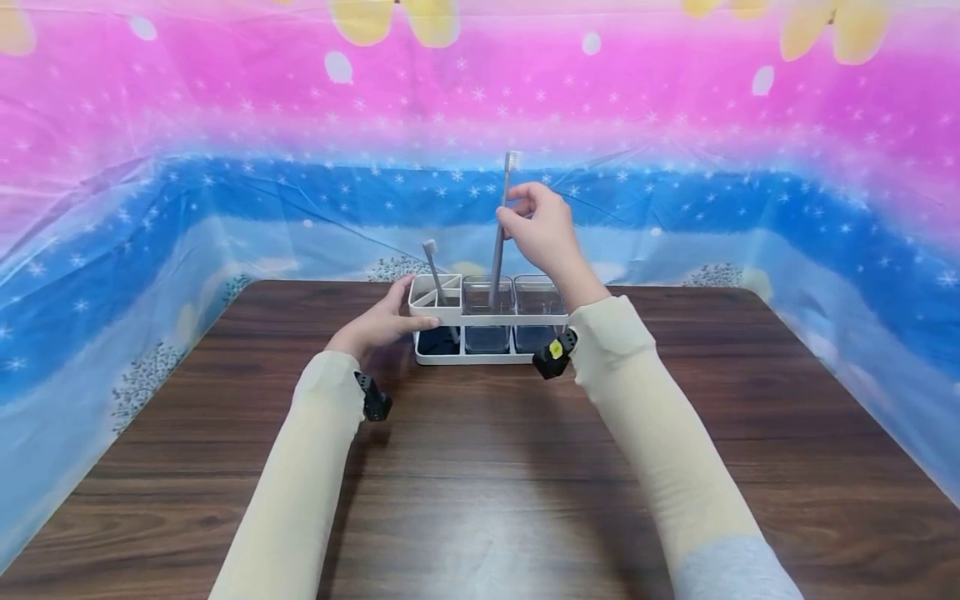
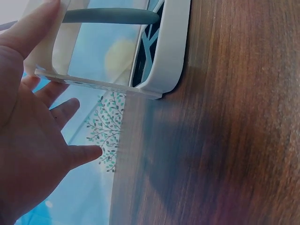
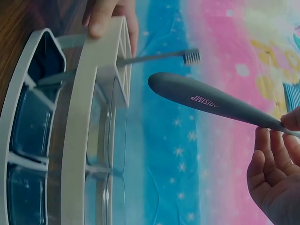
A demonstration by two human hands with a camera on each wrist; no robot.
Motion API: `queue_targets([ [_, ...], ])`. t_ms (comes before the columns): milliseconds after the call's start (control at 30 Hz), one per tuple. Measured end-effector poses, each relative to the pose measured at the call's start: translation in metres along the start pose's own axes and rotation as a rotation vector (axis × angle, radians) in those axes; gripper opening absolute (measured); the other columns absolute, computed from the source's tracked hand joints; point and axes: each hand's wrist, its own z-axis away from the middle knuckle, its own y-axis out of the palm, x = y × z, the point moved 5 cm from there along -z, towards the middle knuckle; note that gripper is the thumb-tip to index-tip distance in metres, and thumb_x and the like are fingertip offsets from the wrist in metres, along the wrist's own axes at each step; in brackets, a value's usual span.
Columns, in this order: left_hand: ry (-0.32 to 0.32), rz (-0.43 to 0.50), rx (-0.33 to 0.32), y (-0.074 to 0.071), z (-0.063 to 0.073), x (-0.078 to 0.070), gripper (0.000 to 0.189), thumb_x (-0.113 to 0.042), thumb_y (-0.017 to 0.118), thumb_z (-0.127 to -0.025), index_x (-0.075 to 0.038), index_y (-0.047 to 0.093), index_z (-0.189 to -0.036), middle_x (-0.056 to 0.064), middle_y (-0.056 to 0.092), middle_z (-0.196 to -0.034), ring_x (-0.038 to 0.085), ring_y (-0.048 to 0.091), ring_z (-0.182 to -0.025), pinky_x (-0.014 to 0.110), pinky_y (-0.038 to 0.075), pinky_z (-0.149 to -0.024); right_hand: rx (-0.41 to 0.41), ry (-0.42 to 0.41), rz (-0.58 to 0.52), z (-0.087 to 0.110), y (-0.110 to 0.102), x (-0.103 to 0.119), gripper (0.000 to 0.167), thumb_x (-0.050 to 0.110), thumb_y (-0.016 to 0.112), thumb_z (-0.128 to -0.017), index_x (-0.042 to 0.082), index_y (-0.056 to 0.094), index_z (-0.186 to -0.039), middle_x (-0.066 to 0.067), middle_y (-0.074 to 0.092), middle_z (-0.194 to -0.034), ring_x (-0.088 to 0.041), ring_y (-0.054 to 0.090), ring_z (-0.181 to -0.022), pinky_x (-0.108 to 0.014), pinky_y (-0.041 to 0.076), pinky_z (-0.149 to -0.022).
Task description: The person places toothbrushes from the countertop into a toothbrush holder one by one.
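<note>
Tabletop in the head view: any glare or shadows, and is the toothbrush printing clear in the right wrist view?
Head view: a pale glare patch on the tabletop near the frame's bottom, soft shadows beside the left sleeve and right sleeve; right wrist view: the held toothbrush carries small pink printing, only partly readable.

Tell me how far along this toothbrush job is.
Seemingly done: one gray toothbrush leans in the white toothbrush holder. In hand: the right hand pinches a second gray toothbrush, handle end clear of the holder, while the left hand grips the holder's side. Probably remaining: lowering that brush in, judging by the gap beneath it.
</note>
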Motion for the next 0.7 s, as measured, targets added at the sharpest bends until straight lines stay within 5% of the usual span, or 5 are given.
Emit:
queue_targets([
  [300,0.004,-0.014,-0.007,0.001,0.0,0.001,0.101,-0.037,0.068,-0.09,-0.025,-0.007,-0.155,0.01,-0.006,-0.162,0.03,-0.003,-0.148,0.053,0.011,-0.116,-0.074,-0.043,-0.098,-0.001,0.02,0.003,0.026,0.018,0.057,-0.096,0.005,0.058,-0.118,-0.01,0.067,-0.096,-0.022,0.067,-0.083,-0.032,0.047,-0.074],
  [467,-0.005,-0.015,-0.008,0.001,0.0,0.002,0.101,-0.038,0.068,-0.089,-0.026,-0.008,-0.155,0.01,-0.005,-0.162,0.03,-0.003,-0.148,0.054,0.011,-0.116,-0.075,-0.039,-0.117,0.002,0.03,-0.005,0.027,0.02,0.055,-0.097,0.004,0.057,-0.118,-0.011,0.067,-0.099,-0.022,0.067,-0.086,-0.037,0.049,-0.082],
  [700,-0.015,-0.006,-0.013,0.001,0.0,0.001,0.102,-0.039,0.069,-0.089,-0.027,-0.008,-0.155,0.011,-0.001,-0.161,0.03,0.002,-0.148,0.055,0.014,-0.115,-0.072,-0.051,-0.108,0.008,0.045,-0.017,0.024,0.019,0.056,-0.097,0.004,0.058,-0.116,-0.011,0.068,-0.097,-0.021,0.065,-0.085,-0.034,0.05,-0.076],
])
